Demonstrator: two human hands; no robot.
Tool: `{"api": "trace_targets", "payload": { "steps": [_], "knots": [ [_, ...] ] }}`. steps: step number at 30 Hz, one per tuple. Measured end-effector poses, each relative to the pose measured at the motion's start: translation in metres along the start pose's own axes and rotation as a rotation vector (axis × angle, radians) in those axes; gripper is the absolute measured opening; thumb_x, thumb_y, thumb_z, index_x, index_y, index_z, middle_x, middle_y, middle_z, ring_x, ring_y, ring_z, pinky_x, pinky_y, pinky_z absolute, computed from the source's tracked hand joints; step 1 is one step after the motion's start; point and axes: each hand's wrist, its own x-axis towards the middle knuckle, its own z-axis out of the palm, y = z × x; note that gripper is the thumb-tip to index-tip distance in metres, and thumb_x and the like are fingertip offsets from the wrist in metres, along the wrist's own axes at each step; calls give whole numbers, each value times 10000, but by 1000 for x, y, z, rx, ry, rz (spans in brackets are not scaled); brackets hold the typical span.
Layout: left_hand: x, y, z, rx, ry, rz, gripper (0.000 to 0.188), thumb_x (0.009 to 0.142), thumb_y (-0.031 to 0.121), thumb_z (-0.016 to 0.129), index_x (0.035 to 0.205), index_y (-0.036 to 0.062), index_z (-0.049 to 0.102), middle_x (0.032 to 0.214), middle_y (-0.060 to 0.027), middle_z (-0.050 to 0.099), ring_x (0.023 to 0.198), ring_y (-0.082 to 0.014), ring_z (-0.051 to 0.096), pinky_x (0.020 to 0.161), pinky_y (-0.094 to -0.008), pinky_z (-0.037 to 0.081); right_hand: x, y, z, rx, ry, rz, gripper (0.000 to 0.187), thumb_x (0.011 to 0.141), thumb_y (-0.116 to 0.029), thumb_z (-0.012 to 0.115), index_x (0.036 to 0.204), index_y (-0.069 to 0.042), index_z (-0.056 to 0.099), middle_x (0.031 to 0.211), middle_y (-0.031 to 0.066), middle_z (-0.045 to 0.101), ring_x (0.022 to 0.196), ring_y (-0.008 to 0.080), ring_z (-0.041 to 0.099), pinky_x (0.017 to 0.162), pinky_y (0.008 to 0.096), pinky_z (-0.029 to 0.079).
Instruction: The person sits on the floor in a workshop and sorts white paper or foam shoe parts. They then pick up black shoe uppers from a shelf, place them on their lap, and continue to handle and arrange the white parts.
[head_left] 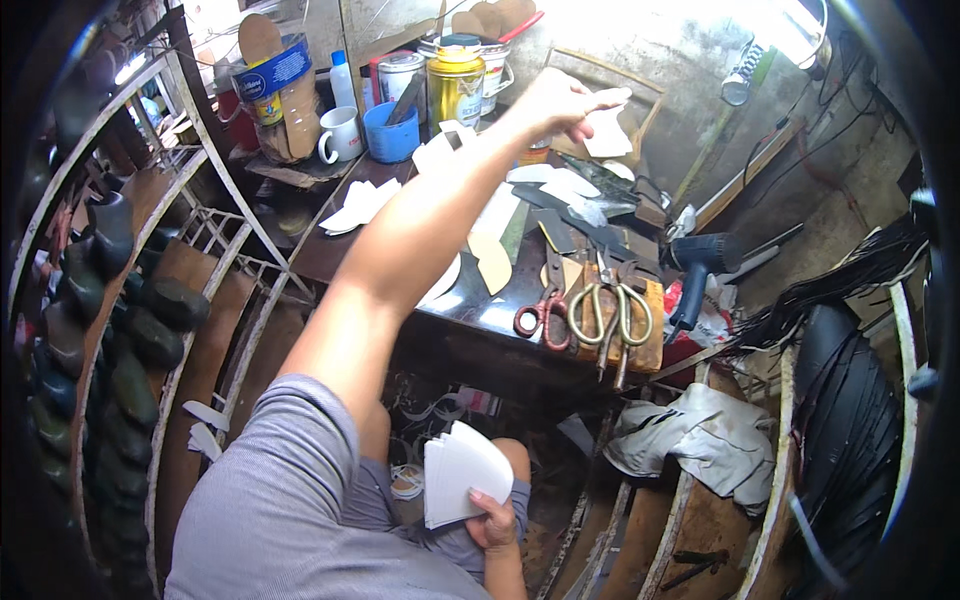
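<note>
My left arm stretches across the workbench point(470, 318). At its far side my left hand point(572, 105) is closed, with a small white cut piece point(608, 137) at its fingers. Low in front of my lap, my right hand point(490, 520) grips a fanned stack of white sheets point(465, 472) with rounded ends, thumb on top. Loose white cut pieces point(360, 205) and a cream piece point(491, 262) lie on the bench beneath my left arm. Red-handled scissors point(543, 318) and larger brass-coloured scissors point(610, 315) rest at the bench's front edge.
A white mug point(340, 135), a blue cup point(391, 135) and a yellow can point(456, 88) stand at the back. A heat gun point(695, 265) sits at the bench's right. Racks flank me, with dark shoe lasts point(130, 370) left and a grey cloth point(700, 440) right.
</note>
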Motion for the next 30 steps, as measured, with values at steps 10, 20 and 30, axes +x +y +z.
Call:
{"api": "trace_targets", "payload": {
  "steps": [10, 20, 30],
  "knots": [
    [-199, -113, -193, 1062, 226, -732, 909, 816, 780, 719, 1232, -28, 722, 1210, -263, 723, 1095, -420, 711, 971, -488, 567, 12, -6, -3, 161, -88, 18, 619, 890, -4, 640, 1490, 11, 492, 1377, 151, 634, 1290, 311, 608, 1139, 445, 449],
    [-230, -149, -169, 932, 325, -299, 474, 908, 401, 781, 1164, 24, 649, 1133, -275, 718, 1116, -483, 673, 934, -578, 526, 19, 11, 14, 14, -63, 32, 611, 902, -4, 673, 1486, 14, 493, 1372, 143, 638, 1270, 285, 616, 1111, 423, 466],
    [-243, -131, -179, 656, 443, -236, 354, 915, 258, 691, 1115, -32, 654, 1124, -325, 701, 1082, -493, 678, 938, -545, 531, 22, 12, 22, -3, -65, 68, 636, 910, -8, 683, 1507, 10, 465, 1377, 148, 624, 1274, 279, 606, 1111, 417, 463]
  ]
}}
